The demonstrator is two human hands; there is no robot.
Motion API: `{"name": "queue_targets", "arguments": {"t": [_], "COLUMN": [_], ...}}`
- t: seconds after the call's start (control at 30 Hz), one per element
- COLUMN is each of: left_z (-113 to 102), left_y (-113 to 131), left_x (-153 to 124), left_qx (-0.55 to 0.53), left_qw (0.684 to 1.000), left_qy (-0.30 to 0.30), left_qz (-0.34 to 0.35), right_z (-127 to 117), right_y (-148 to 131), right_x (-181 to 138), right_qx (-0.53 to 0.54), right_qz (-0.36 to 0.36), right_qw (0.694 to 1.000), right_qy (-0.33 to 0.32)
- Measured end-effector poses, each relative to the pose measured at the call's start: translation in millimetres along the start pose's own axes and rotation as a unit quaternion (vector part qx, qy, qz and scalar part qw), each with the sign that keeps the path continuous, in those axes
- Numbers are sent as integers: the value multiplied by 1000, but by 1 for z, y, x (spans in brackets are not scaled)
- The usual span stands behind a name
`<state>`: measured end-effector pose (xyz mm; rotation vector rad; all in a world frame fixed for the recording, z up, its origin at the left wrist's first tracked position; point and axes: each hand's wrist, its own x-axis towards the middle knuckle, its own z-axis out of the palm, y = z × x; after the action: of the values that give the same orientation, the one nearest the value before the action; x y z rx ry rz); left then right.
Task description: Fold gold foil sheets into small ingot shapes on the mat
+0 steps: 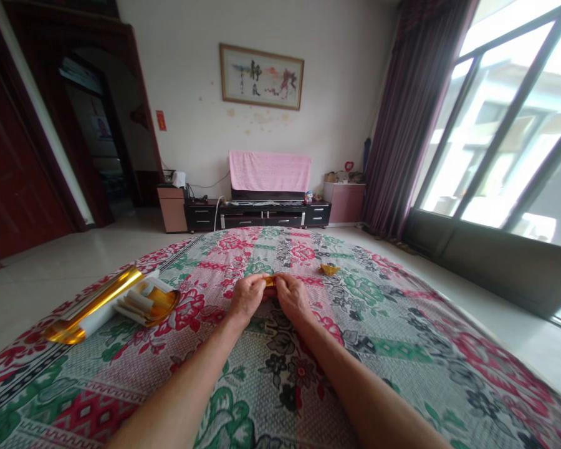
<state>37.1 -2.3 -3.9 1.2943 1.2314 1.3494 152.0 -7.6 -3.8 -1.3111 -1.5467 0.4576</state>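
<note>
Now both hands are shut tight on one small gold bit (271, 282). The left hand (249, 294) has its 9 o'clock end and the right hand (293, 295) has its 3 o'clock end. Each grip is a pinch with the thumb on top. The gold bit is at the middle of the clock, just over the flowery cloth (364, 374). I can't tell if it touches the cloth, and the fingers hide most of it.

Out near 3 o'clock sits a gold shape (330, 269) with folds in it, and no hand is on it. Over near 9 o'clock, a bit toward 8, lie a long gold roll (101, 300) and a curly stack (163, 303) of gold and white paper, well apart from the hands.

It looks like the step is folding or pressing the gold bit. I think the next move needs soft, even pushing, with both ends kept level. If one hand pulls too hard, the thin stuff could tear or the fold could go crooked.
</note>
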Motion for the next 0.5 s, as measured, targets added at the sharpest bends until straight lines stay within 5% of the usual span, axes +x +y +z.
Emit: {"name": "queue_targets", "arguments": {"t": [0.5], "left_z": [1], "left_y": [0], "left_x": [2], "left_qx": [-25], "left_qw": [999], "left_qy": [-18], "left_qz": [-27], "right_z": [2], "right_y": [2], "right_x": [0], "right_qx": [13], "right_qz": [-1], "right_qw": [1000], "right_qy": [6]}}
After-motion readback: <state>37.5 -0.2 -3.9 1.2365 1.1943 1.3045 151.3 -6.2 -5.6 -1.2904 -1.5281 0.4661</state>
